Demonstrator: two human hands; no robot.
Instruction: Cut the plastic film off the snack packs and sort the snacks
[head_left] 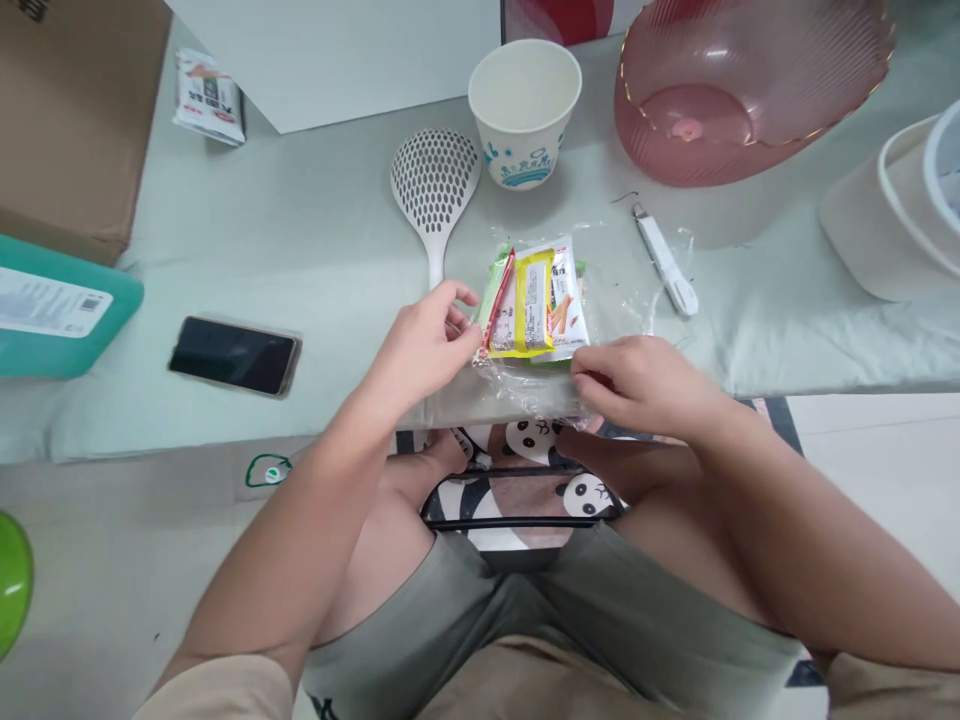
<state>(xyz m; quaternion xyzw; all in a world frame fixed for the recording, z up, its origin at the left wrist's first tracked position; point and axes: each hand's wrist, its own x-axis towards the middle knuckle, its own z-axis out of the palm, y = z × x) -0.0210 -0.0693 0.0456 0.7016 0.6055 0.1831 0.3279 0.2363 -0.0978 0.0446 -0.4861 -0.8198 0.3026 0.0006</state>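
Note:
A small pile of snack packets (534, 300), yellow, white, red and green, lies near the table's front edge. Crinkled clear plastic bag (525, 385) film shows under and around them. At the pile's left edge, my left hand (427, 345) has its fingers curled and its thumb bent in, closed on the film beside the packets. My right hand (645, 385) is closed at the lower right corner, pinching the film; its fingertips are partly hidden. A white slotted skimmer (435, 180) lies just beyond my left hand, and a white utility knife (666, 262) beyond my right.
A paper cup (525, 100) and a pink bowl (690, 140) stand behind the packets. At right is a white bucket (885, 220). Leftward are a phone (235, 355), a green container (112, 290), a cardboard box (75, 120) and another white packet (208, 97).

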